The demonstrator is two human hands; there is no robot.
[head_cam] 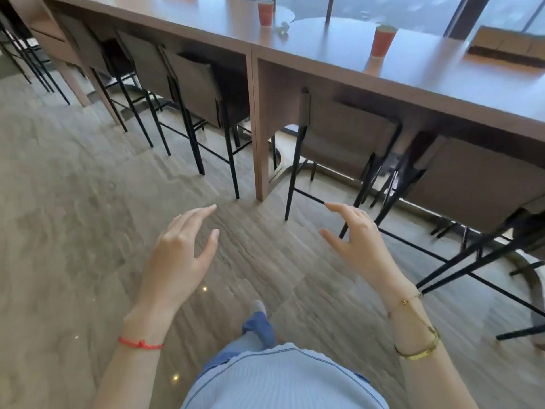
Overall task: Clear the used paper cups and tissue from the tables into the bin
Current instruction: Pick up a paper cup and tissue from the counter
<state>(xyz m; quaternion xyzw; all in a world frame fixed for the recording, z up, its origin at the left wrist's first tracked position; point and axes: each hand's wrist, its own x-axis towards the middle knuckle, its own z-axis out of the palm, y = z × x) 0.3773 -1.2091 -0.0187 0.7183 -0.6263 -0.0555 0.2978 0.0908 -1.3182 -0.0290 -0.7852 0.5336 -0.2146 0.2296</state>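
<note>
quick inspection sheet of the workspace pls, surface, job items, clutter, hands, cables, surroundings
surface: long brown wooden counter, glossy top, runs along the windows
job's things: two orange paper cups upright on the counter, one farther left, one nearer right; small crumpled white tissue between them, beside the left cup; no bin in view
clutter: flat brown box-like item at the counter's far right, too blurred to identify
grippers: left hand and right hand both empty, fingers relaxed, held over the floor
cables: nothing seen
surroundings: black-legged bar stools tucked under the counter, grey wood-look floor
</note>
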